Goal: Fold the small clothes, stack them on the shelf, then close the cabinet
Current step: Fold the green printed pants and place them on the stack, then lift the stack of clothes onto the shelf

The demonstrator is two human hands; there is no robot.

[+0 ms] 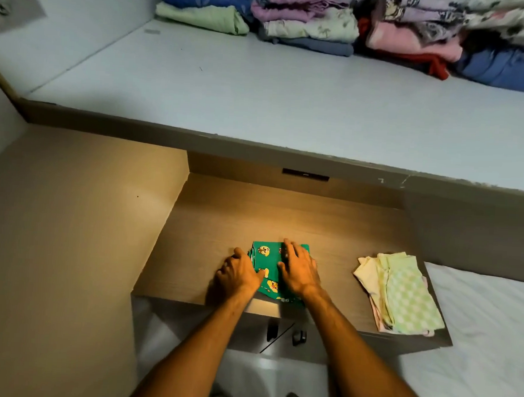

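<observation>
A small green garment [267,267] with yellow cartoon prints lies folded on the brown wooden shelf [223,226]. My left hand [238,273] rests at its left edge, fingers curled against the cloth. Flat on top of the garment's right half lies my right hand [299,268], fingers spread and pressing down. To the right on the same shelf sits a stack of folded pale clothes [401,292], yellow, pink and green-checked.
Above, a pale upper shelf [260,92] carries piles of folded clothes [324,22] along its back. A brown side panel [71,218] stands at the left. White bedding [490,331] lies at the right. A drawer front with dark handles [284,334] is below the shelf.
</observation>
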